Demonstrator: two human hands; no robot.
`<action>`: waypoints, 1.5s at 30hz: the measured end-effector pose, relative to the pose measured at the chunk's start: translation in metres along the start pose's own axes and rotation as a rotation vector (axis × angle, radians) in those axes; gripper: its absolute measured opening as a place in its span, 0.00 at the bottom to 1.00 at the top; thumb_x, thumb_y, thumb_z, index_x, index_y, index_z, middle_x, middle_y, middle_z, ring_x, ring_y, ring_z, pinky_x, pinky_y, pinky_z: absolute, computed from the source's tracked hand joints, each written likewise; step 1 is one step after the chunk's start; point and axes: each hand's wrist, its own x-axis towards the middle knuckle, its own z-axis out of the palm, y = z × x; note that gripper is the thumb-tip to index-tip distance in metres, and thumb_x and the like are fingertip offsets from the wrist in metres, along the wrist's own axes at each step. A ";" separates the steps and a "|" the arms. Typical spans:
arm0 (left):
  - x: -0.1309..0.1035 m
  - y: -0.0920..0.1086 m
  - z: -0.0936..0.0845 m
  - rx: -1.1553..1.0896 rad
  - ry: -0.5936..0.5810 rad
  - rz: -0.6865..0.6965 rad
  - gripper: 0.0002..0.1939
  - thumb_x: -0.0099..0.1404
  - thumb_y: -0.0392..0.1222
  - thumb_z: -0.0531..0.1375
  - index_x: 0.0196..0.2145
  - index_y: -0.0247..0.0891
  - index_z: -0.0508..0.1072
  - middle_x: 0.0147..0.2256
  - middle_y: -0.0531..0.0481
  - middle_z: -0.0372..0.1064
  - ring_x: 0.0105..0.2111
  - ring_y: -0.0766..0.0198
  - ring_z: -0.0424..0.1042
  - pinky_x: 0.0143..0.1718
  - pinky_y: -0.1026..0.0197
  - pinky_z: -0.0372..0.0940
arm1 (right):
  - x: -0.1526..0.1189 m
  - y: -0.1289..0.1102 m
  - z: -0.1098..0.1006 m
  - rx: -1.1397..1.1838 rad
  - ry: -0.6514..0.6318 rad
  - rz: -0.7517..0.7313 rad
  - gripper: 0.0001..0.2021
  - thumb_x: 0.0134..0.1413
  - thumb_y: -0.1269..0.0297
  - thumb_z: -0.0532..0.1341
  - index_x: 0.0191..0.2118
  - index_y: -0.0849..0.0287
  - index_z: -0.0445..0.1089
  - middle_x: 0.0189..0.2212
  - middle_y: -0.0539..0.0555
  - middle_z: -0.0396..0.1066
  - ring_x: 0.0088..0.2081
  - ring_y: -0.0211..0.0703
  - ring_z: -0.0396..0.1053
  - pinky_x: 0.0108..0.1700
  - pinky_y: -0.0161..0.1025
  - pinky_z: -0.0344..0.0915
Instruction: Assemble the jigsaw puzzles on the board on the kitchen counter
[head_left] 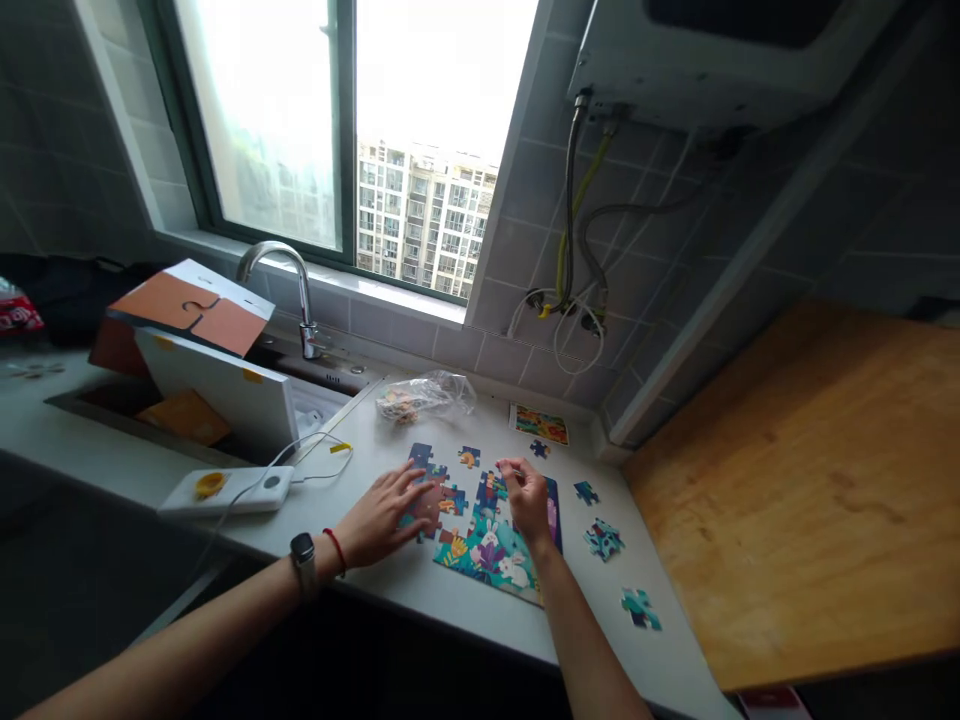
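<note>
A partly joined jigsaw puzzle (pixel 487 555) with white rabbits and plants lies on the white counter. My left hand (pixel 382 512) rests with fingers spread on the brownish joined pieces at its left side. Over the upper right part of the puzzle is my right hand (pixel 527 498), thumb and fingertips pinched together; whatever is between them is too small or hidden to make out. A loose orange-and-blue piece (pixel 469 457) lies between the hands, farther back. Another dark blue piece (pixel 540 449) sits beyond my right hand.
Several loose puzzle pieces (pixel 604 539) lie to the right, with a teal piece (pixel 641 608) nearer me. Behind are a clear plastic bag (pixel 435 395) and a picture card (pixel 540 424). A power strip (pixel 255 492), an orange-topped box (pixel 195 310) and a faucet (pixel 304 300) stand left.
</note>
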 end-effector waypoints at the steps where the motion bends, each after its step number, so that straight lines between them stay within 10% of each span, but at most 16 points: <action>1: -0.008 0.008 0.002 0.015 -0.044 0.004 0.33 0.73 0.59 0.59 0.71 0.49 0.63 0.70 0.42 0.60 0.72 0.40 0.54 0.67 0.37 0.60 | -0.009 -0.001 -0.005 -0.006 0.000 0.000 0.19 0.62 0.48 0.60 0.34 0.57 0.80 0.36 0.58 0.80 0.41 0.54 0.77 0.47 0.47 0.73; 8: -0.016 0.028 0.000 0.086 -0.242 -0.199 0.47 0.67 0.72 0.58 0.74 0.42 0.57 0.76 0.34 0.40 0.76 0.31 0.36 0.71 0.28 0.40 | -0.090 -0.006 -0.032 -0.513 0.075 -0.100 0.19 0.60 0.60 0.63 0.55 0.55 0.77 0.70 0.62 0.59 0.73 0.66 0.52 0.71 0.65 0.53; 14: -0.004 0.038 -0.006 -0.002 -0.331 -0.246 0.35 0.71 0.65 0.59 0.71 0.56 0.64 0.75 0.39 0.46 0.75 0.31 0.42 0.69 0.26 0.47 | -0.092 -0.022 -0.050 -0.755 -0.334 0.155 0.29 0.66 0.53 0.61 0.69 0.55 0.66 0.76 0.66 0.48 0.76 0.70 0.44 0.70 0.69 0.49; 20: -0.008 0.042 -0.005 0.032 -0.262 -0.192 0.27 0.76 0.57 0.56 0.69 0.54 0.67 0.74 0.38 0.51 0.74 0.33 0.47 0.68 0.26 0.50 | -0.090 -0.032 -0.024 -0.669 -0.572 0.098 0.36 0.56 0.43 0.70 0.68 0.49 0.69 0.76 0.61 0.51 0.76 0.67 0.46 0.73 0.63 0.45; 33: -0.009 0.034 -0.004 -0.002 -0.052 -0.074 0.18 0.74 0.49 0.56 0.54 0.44 0.80 0.61 0.41 0.71 0.60 0.51 0.73 0.63 0.49 0.69 | -0.110 -0.014 -0.008 -0.644 -0.427 0.028 0.34 0.65 0.44 0.61 0.70 0.58 0.66 0.73 0.64 0.56 0.74 0.63 0.51 0.74 0.59 0.42; 45: -0.013 0.038 -0.002 -0.044 0.027 -0.146 0.18 0.71 0.51 0.55 0.48 0.42 0.80 0.57 0.39 0.73 0.56 0.45 0.74 0.61 0.41 0.67 | -0.124 -0.022 -0.011 -0.717 -0.188 -0.077 0.26 0.73 0.52 0.54 0.68 0.60 0.67 0.74 0.64 0.55 0.76 0.61 0.44 0.75 0.61 0.31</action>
